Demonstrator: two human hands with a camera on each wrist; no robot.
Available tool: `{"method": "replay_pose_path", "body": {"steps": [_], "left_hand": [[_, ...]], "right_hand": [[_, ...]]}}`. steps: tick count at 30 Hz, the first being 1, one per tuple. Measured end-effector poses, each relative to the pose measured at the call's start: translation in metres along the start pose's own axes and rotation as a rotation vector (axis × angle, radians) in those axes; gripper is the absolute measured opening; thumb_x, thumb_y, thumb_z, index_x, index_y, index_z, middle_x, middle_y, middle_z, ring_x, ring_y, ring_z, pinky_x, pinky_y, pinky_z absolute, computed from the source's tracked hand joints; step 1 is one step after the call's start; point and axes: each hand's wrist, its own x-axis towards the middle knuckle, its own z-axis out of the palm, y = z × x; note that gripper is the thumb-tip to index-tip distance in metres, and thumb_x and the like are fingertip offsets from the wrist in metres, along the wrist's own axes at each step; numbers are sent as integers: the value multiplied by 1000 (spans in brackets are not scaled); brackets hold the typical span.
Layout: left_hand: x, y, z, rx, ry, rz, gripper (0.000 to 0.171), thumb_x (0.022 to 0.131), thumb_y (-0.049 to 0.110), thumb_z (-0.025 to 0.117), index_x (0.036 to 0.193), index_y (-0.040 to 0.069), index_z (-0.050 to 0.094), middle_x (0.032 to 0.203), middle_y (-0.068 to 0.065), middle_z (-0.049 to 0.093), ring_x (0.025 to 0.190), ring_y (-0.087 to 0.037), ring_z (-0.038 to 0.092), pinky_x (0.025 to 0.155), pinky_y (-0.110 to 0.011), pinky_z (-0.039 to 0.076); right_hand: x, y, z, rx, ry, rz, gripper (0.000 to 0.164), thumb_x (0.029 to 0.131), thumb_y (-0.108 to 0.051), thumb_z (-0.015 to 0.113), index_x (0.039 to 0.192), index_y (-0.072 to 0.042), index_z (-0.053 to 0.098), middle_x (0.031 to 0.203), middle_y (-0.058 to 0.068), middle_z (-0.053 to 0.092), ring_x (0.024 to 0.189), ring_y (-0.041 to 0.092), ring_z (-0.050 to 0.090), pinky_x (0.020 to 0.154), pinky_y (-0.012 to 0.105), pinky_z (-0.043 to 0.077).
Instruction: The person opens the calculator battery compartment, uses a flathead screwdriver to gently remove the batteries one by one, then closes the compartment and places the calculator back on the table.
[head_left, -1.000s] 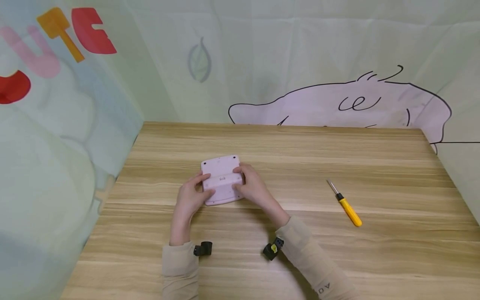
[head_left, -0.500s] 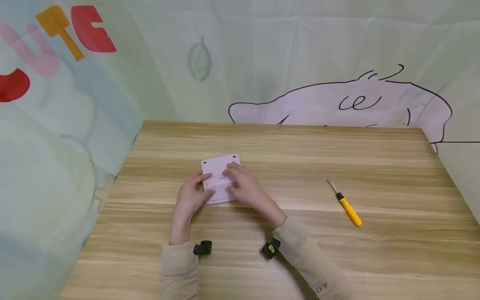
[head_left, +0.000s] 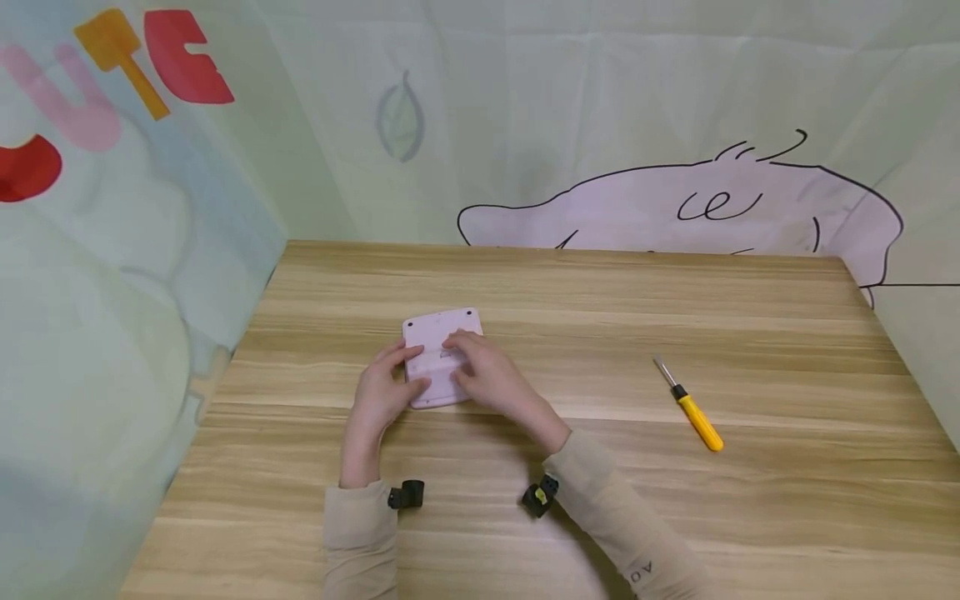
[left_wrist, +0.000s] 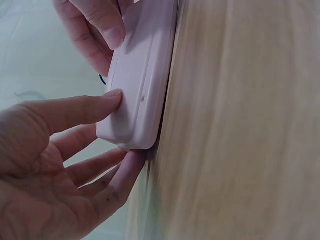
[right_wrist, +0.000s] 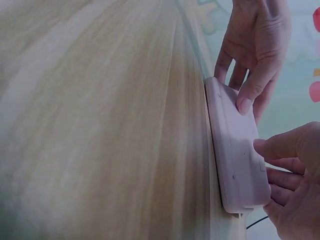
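1. Head view: pale pink case [head_left: 435, 367] is on the table [head_left: 570, 308], left of centre. Left hand [head_left: 381, 387] grips its left edge; right hand [head_left: 495, 371] has thumb and fingers spread apart on its upper face.
2. Looks like a hold-and-press step tbh; next move probably needs that left grip firm.
3. Plenty of room toward the far edge, screwdriver [head_left: 699, 422] well off right.

Head view looks down; low, close wrist views share the device [head_left: 433, 332].
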Motion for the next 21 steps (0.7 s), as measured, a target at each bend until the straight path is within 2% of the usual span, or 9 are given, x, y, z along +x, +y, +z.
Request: {"method": "replay_pose_path", "body": {"steps": [8,21], "left_hand": [[0,0,0,-2,2,5,53,85,9,68,136,5,53,156,-17,30,145,-41,23,118,-57,19],[0,1,0,-12,-1,0,52,86,9,67,136,5,53,156,-16,30,145,-40,23,118,-56,20]], "right_hand": [[-1,0,0,-41,24,-27,40,89,-6,64,128,-7,57,141,14,53,135,28,46,114,41,36],[-1,1,3,-82,45,-62,35,89,-6,63,123,-8,60,135,11,58,133,27,49,112,40,39]]}}
